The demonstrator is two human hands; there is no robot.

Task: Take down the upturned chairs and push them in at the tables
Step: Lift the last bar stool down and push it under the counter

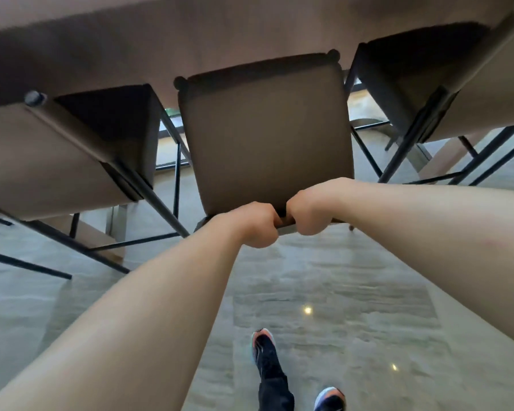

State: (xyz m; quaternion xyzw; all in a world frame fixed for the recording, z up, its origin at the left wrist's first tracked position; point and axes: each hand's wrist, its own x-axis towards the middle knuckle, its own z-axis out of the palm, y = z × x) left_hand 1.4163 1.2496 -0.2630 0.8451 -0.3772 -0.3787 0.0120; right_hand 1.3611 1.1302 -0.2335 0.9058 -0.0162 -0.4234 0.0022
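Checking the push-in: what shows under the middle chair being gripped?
Under the middle chair, only shiny floor and a dark frame piece beside the left hand. Its brown panel and the right hand cover the legs.

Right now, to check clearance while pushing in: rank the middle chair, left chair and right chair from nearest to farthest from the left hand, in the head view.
1. Middle chair: straight ahead; the left hand grips its near edge.
2. Left chair: next to it, on the left.
3. Right chair: beyond the middle one, on the right.
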